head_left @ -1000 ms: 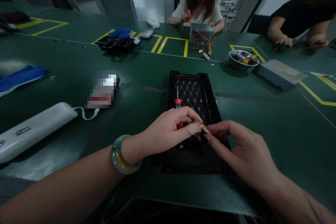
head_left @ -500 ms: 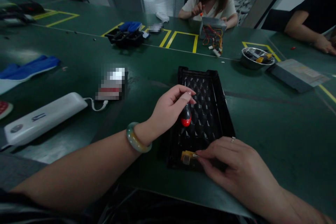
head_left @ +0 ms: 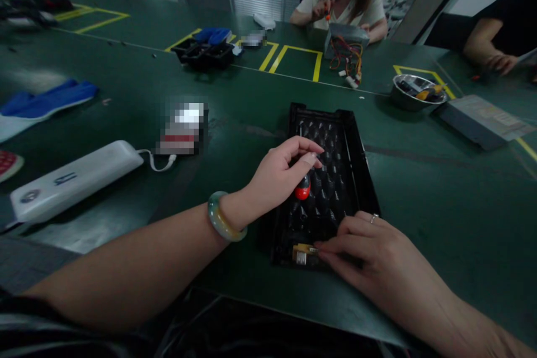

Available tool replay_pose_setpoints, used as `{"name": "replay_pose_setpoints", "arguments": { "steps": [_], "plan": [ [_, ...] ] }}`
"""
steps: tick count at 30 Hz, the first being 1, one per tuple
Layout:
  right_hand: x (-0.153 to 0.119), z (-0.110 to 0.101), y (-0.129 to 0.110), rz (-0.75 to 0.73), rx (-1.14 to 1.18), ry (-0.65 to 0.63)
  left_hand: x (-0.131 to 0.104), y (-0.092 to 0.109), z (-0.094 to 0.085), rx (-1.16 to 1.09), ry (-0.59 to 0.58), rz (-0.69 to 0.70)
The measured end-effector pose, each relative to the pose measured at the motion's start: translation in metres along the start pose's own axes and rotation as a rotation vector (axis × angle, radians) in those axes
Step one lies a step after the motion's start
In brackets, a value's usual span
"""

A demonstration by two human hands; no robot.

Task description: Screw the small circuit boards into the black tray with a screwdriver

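A black plastic casing (head_left: 366,179) with a bumpy, quilted-looking floor lies on the table before me. Inside it is a screwdriver (head_left: 302,191) with a black and red handle, partly covered by my left hand. My left hand (head_left: 285,170) hovers over the casing with thumb and fingertips drawn together; whatever may be between them is too small to make out. At the casing's near end, my right hand (head_left: 369,257) pinches the right edge of a small yellowish circuit board (head_left: 305,248) bearing a metal, USB-like connector.
Left of the casing lie a white power strip (head_left: 79,176), a cable and a pixelated phone-like object (head_left: 183,128). Blue gloves (head_left: 50,100) rest farther left. A metal bowl of tools (head_left: 418,92) and a grey metal panel (head_left: 482,120) are right. Opposite, a person handles a metal box with wires (head_left: 346,42).
My left hand has shifted slightly right over the casing, covering more of the screwdriver handle. The right hand still pinches the board, which is tilted a little differently. The whole view has shifted slightly.
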State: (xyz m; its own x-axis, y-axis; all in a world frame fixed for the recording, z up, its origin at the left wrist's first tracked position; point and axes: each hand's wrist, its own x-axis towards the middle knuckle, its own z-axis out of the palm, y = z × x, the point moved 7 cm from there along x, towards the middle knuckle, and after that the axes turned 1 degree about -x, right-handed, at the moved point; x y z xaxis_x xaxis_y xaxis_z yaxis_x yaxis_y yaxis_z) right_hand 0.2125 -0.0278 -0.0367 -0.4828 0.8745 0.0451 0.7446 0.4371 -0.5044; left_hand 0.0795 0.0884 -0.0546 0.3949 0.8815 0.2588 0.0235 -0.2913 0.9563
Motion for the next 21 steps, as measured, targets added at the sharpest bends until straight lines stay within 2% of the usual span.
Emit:
{"name": "replay_pose_setpoints", "arguments": {
  "steps": [6, 11, 15, 21],
  "plan": [
    [0.0, 0.0019, 0.0003, -0.009, 0.027, -0.016, -0.0001, 0.001, 0.0012, 0.019, -0.021, -0.007],
    [0.0017, 0.0052, -0.0024, -0.074, 0.011, -0.067, 0.0001, 0.003, 0.002, 0.029, -0.024, 0.002],
    [0.002, 0.0051, -0.0029, -0.062, -0.008, -0.111, -0.0004, 0.0011, 0.0028, 0.019, -0.028, -0.014],
    [0.0006, -0.0037, 0.0007, -0.049, -0.01, -0.078, -0.0004, -0.0002, 0.0014, 0.026, -0.026, -0.018]
  ]
}}
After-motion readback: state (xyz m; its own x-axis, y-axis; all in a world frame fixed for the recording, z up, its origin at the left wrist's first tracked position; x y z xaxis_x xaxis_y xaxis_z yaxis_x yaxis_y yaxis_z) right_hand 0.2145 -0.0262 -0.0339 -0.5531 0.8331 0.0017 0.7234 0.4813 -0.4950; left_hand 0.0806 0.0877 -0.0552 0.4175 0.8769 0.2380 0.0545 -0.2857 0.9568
